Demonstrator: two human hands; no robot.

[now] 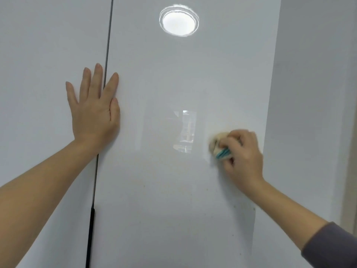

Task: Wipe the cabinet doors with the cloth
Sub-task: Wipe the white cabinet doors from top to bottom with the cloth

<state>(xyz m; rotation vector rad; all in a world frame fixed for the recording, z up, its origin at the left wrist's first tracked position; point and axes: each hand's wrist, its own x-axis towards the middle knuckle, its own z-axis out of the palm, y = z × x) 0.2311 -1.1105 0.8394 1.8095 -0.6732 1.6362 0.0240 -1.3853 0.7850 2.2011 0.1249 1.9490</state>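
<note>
Two glossy white cabinet doors fill the view, the left door (48,74) and the right door (173,84), split by a dark vertical gap. My left hand (94,111) lies flat with straight, spread fingers across that gap, pressing on both doors. My right hand (241,153) grips a bunched cream cloth with teal stripes (218,145) and holds it against the right door near its right edge. Most of the cloth is hidden under the fingers.
A plain grey wall (309,93) runs beside the right door's edge. A round ceiling lamp is mirrored high on the right door (178,21), and a window is mirrored at mid height. Small specks dot the lower part of the door.
</note>
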